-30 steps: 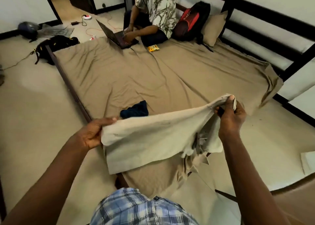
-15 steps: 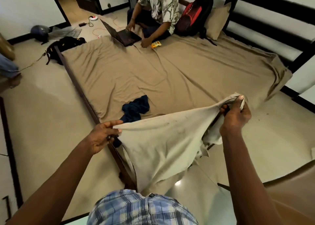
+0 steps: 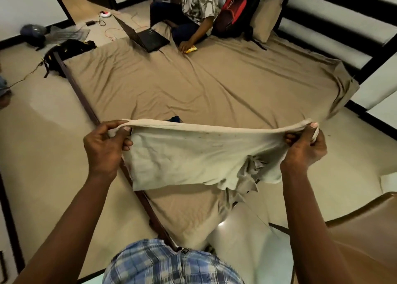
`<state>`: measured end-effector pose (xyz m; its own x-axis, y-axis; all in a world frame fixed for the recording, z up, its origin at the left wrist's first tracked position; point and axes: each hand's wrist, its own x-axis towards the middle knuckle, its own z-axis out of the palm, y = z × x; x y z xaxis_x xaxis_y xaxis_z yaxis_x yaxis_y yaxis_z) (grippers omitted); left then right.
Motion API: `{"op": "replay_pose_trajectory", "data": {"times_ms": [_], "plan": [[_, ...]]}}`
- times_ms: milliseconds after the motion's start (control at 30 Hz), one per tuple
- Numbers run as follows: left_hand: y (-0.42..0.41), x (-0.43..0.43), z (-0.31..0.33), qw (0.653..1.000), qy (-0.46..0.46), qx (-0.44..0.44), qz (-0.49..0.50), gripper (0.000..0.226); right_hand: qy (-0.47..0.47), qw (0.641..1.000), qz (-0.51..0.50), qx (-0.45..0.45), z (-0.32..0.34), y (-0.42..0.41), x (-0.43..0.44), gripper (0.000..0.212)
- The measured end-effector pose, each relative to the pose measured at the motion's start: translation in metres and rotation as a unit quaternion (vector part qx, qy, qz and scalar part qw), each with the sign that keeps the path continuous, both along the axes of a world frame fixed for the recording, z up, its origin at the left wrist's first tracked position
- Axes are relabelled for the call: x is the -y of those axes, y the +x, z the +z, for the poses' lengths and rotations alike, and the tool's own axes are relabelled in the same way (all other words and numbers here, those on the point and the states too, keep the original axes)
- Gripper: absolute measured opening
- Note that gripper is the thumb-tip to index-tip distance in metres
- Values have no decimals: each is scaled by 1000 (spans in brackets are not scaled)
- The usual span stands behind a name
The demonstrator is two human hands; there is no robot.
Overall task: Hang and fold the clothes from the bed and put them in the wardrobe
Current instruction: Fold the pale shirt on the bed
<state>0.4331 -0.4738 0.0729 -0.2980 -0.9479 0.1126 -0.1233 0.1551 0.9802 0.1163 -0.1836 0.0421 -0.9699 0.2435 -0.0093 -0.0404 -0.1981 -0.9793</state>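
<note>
A pale beige garment (image 3: 189, 154) hangs stretched in the air between my two hands, over the near corner of the bed (image 3: 214, 85). My left hand (image 3: 105, 144) pinches its left top corner. My right hand (image 3: 305, 148) grips the bunched right top corner. The cloth's lower right part hangs ragged and crumpled. A dark blue garment (image 3: 174, 119) lies on the brown sheet just behind the stretched edge, mostly hidden by it.
A person (image 3: 193, 10) sits at the bed's far end with an open laptop (image 3: 144, 36), a red and black backpack (image 3: 234, 14) and a pillow (image 3: 266, 17). A black bag (image 3: 68, 49) and cables lie on the floor at left. A brown chair (image 3: 361, 240) stands at lower right.
My hands have moved apart and levelled out, pulling the beige garment's top edge taut. My left hand has changed from a loose hold to a pinch. The blue garment is now mostly covered.
</note>
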Motion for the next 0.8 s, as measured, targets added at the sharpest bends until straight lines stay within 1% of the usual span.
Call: {"op": "replay_pose_trajectory", "data": {"times_ms": [67, 100, 167, 233, 267, 333, 400, 467, 500, 567, 633, 700, 733, 800], "plan": [[-5, 13, 0, 999, 45, 7, -1, 19, 31, 999, 17, -3, 0, -3, 6, 30], [-7, 21, 2, 999, 53, -3, 2, 17, 48, 999, 13, -13, 0, -4, 11, 31], [-13, 31, 9, 997, 59, -51, 5, 5, 90, 995, -18, -36, 1, -2, 15, 35], [-19, 41, 15, 992, 81, -98, -3, 8, 110, 992, -35, -42, -3, -4, 19, 37], [-26, 49, 14, 988, 106, -110, -7, 10, 117, 992, -29, -25, -9, -8, 24, 37], [-42, 71, 1, 982, 169, -88, -19, 12, 145, 989, 0, 31, -24, -20, 35, 39], [-70, 101, -21, 972, 228, -46, -35, 15, 200, 976, 30, 79, -42, -43, 51, 43], [-106, 136, -43, 957, 287, -14, -41, 6, 250, 959, 72, 112, -53, -70, 77, 44], [-124, 151, -50, 946, 320, -1, -39, 8, 269, 952, 80, 123, -55, -84, 88, 47], [-162, 182, -59, 924, 380, 11, -47, 15, 264, 950, 67, 153, -51, -114, 113, 47], [-194, 209, -60, 914, 398, 22, -71, 19, 223, 960, 33, 165, -39, -142, 133, 43], [-221, 229, -57, 918, 387, 21, -84, 27, 199, 970, 18, 141, -21, -165, 150, 41], [-231, 237, -54, 922, 377, 14, -87, 27, 203, 971, 15, 123, -15, -175, 156, 41], [-250, 247, -44, 928, 360, -10, -98, 21, 235, 968, -9, 87, 2, -184, 166, 42]]}}
